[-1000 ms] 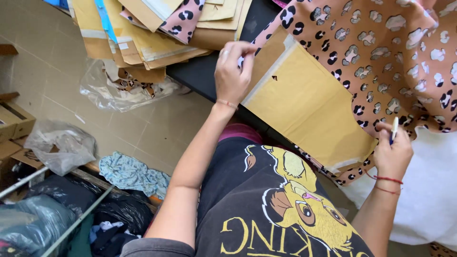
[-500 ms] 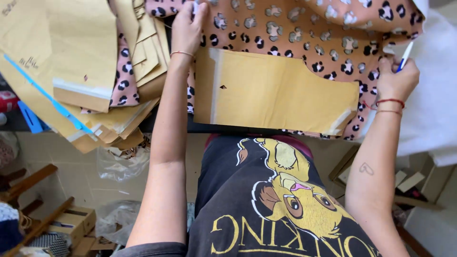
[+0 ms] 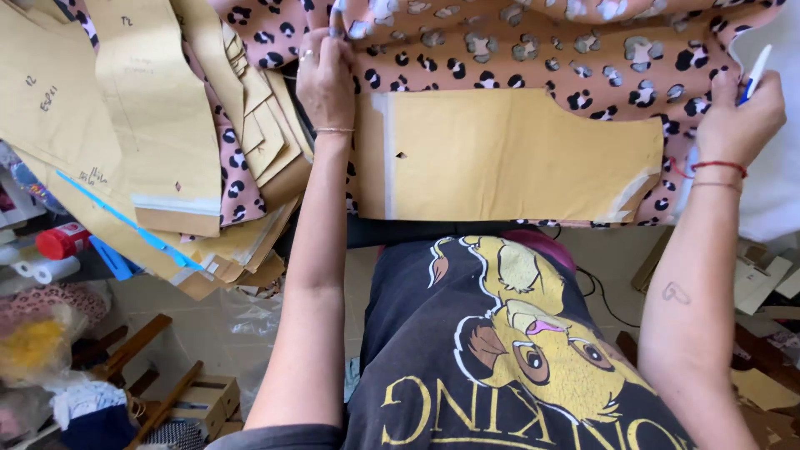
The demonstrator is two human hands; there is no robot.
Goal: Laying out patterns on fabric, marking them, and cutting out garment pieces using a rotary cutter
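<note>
A tan paper pattern piece (image 3: 508, 154) lies flat on pink leopard-print fabric (image 3: 533, 50) spread over the table. My left hand (image 3: 327, 71) pinches the fabric at the pattern's upper left corner. My right hand (image 3: 737, 117) rests on the fabric's right edge, past the pattern's right end, and grips a white and blue marker (image 3: 757, 71) that points upward.
A heap of tan paper patterns (image 3: 158, 125) with more leopard fabric between them overhangs the table at left. A red-capped bottle (image 3: 60, 242) and white rolls sit lower left. Wooden pieces and boxes (image 3: 192, 400) lie on the floor; cardboard scraps (image 3: 762, 279) lie at right.
The view has swung to face the table squarely. My left hand stays at the fabric's upper left; my right hand keeps the marker at the right edge.
</note>
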